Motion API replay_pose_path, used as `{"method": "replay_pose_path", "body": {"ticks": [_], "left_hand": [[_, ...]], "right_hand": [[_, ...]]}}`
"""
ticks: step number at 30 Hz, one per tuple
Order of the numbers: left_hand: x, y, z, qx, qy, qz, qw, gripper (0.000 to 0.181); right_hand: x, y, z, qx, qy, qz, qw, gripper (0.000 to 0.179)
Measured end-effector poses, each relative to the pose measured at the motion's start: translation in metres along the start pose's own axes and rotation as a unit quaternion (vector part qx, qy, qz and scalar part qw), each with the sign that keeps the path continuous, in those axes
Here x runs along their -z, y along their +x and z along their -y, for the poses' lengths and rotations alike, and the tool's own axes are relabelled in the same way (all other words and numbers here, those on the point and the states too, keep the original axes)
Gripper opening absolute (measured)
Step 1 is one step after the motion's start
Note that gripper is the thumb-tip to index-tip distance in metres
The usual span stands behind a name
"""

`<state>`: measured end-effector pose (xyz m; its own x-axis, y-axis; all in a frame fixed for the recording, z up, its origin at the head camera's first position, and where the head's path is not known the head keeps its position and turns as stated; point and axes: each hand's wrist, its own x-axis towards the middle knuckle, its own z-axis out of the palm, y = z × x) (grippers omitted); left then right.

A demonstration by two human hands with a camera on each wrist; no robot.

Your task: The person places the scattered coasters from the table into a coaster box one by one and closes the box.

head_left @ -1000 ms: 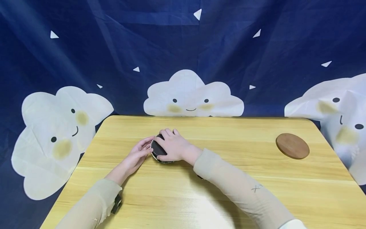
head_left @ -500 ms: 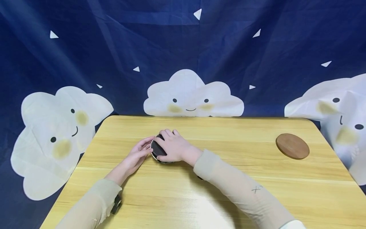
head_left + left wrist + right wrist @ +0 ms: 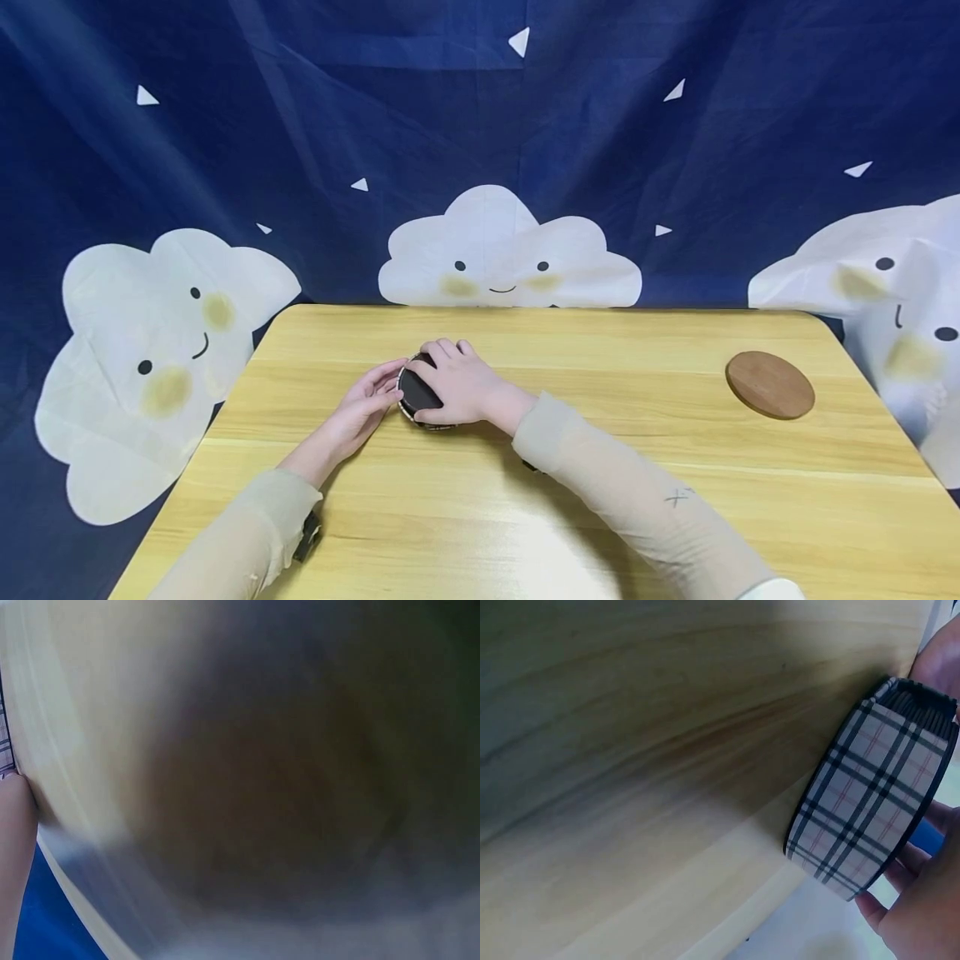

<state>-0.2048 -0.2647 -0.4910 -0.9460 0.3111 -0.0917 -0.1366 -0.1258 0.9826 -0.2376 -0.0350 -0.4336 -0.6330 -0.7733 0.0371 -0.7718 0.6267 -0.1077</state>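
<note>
A round case [image 3: 417, 395] with a flat black top lies on the table, left of the middle in the head view. Its side is plaid, in cream, black and red, with a black pleated stretch; the right wrist view shows this plaid case [image 3: 862, 802] close up. My right hand [image 3: 461, 387] spreads over the top and grips the case, fingers bent over its far edge and thumb on the near part. From the left side, my left hand [image 3: 360, 412] holds the rim between thumb and fingers. Part of the case is hidden under the right hand.
A flat brown disc [image 3: 770, 384] lies at the right of the wooden table [image 3: 600, 350]. Behind the table hangs a dark blue cloth [image 3: 450, 108] with printed clouds. The left wrist view is mostly dark and blurred.
Both hands keep their hold on the plaid case, with no visible movement of it. Only the head view has tilted very slightly.
</note>
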Motion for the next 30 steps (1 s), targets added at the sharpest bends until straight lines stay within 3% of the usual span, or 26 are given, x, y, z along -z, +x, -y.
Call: {"method": "replay_pose_path", "body": {"ticks": [13,20,30], "left_hand": [[0.000,0.000,0.001,-0.001,0.002,-0.006,1.0000,0.069],[0.000,-0.001,0.001,-0.005,-0.003,-0.003,1.0000,0.069],[0.000,0.000,0.003,-0.009,-0.003,0.004,0.9999,0.070]], "right_hand": [[0.012,-0.021,-0.029,-0.017,0.006,0.002,0.9998,0.084],[0.023,-0.046,-0.058,-0.025,0.015,-0.012,0.9995,0.084],[0.027,-0.091,-0.108,-0.077,0.007,-0.036,0.9964,0.083]]}}
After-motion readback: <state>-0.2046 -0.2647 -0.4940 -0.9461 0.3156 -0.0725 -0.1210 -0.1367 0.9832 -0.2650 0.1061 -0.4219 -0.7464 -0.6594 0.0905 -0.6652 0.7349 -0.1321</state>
